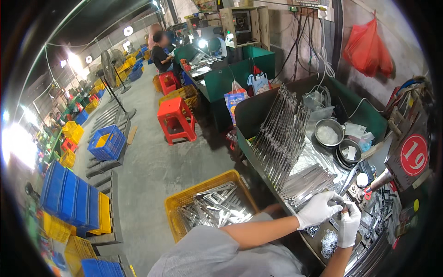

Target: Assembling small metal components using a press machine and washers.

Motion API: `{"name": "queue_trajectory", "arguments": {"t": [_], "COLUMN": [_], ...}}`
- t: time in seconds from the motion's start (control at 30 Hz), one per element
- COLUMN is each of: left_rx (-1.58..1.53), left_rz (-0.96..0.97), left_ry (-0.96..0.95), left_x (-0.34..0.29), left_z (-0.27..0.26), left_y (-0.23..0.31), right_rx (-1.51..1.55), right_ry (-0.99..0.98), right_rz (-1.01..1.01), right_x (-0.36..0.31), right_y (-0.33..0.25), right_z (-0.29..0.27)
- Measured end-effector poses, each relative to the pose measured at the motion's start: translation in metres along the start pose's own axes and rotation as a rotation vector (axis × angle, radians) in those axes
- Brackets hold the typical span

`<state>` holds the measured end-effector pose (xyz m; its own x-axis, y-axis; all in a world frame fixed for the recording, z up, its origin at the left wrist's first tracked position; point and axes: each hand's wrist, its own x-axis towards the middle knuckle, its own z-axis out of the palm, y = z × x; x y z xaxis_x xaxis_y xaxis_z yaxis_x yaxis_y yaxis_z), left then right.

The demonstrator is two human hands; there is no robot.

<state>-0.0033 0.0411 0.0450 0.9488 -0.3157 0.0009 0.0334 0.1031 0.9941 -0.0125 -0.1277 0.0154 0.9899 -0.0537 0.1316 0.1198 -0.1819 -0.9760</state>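
Green-walled bench (253,110): flat, shiny silver metal strips (307,185) heaped just beyond the left hand (319,211), long axes slanting near-left to far-right. It meets the right hand (349,225), both white-gloved, fingers curled; can't tell what's clamped.

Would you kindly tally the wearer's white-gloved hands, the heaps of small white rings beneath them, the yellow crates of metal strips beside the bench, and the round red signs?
White-gloved hands (left hand, right hand): 2
Heap of white rings: 1
Yellow crate of metal strips: 1
Round red sign: 1
Total: 5
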Motion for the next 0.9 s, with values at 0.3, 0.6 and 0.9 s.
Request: {"name": "queue_trajectory", "arguments": {"t": [0.3, 0.6, 0.9], "left_rx": [0.039, -0.039, 0.002], "left_rz": [0.066, -0.002, 0.030], "left_ry": [0.002, -0.039, -0.033], "left_x": [-0.003, -0.003, 0.000], "left_z": [0.007, 0.014, 0.014], "left_y": [-0.010, -0.015, -0.020], "right_rx": [-0.061, -0.061, 0.015], "right_ry": [-0.016, 0.008, 0.058], "right_rz": [-0.040, -0.028, 0.051], "right_x": [-0.007, -0.016, -0.020], "right_y": [0.004, 0.006, 0.007], "right_z": [-0.008, -0.011, -0.006]}}
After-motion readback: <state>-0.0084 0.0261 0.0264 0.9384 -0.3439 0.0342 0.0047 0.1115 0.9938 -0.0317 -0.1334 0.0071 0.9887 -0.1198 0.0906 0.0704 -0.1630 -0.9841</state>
